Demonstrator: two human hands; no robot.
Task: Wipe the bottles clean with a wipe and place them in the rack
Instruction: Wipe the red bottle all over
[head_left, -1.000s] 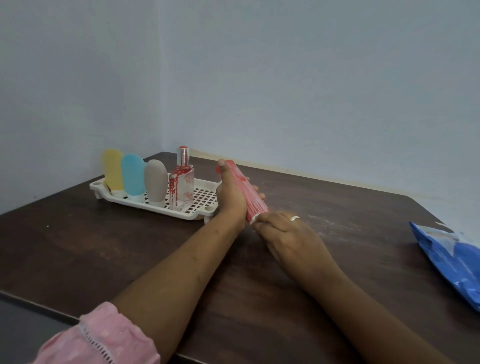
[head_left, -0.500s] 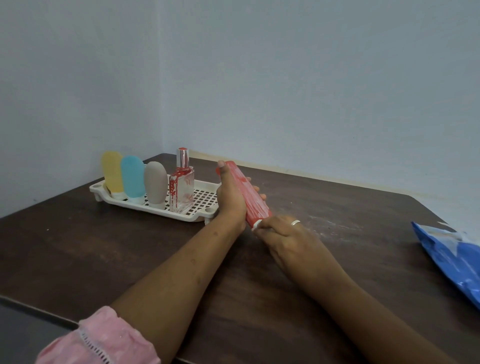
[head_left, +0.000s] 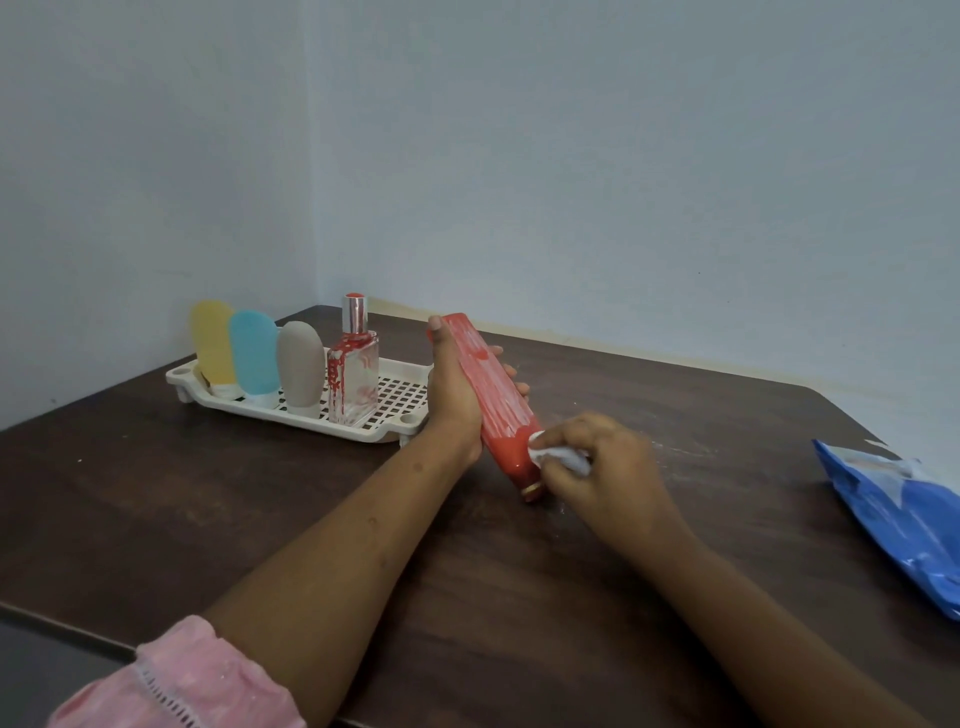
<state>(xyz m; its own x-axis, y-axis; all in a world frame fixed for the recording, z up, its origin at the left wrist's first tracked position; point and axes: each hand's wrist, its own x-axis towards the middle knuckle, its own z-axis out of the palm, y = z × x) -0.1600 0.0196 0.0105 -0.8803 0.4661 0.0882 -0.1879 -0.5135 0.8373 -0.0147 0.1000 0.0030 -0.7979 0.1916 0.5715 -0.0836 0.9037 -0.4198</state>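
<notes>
Right now the long red bottle smeared with pale streaks lies tilted between the two hands, its flat base up and away near the wall side, its small gold-capped neck down toward the person and almost on the dark wooden table. Its long axis runs from upper left to lower right. The left hand is wrapped round the upper body of the bottle, thumb along the near side and fingertips showing past the far side. The right hand is closed on a crumpled white wipe and presses it against the lower part, just above the neck, where the red looks cleaner than the streaked stretch above. So the wiping seems to need to travel up the long axis toward the left hand, which may have to shift its hold.

Just beside the left hand sits the white perforated plastic rack, holding a yellow, a blue and a grey rounded bottle and a clear glass bottle with red stains. The left hand is the nearer one for placing. A blue wipe packet lies well apart on the right.
</notes>
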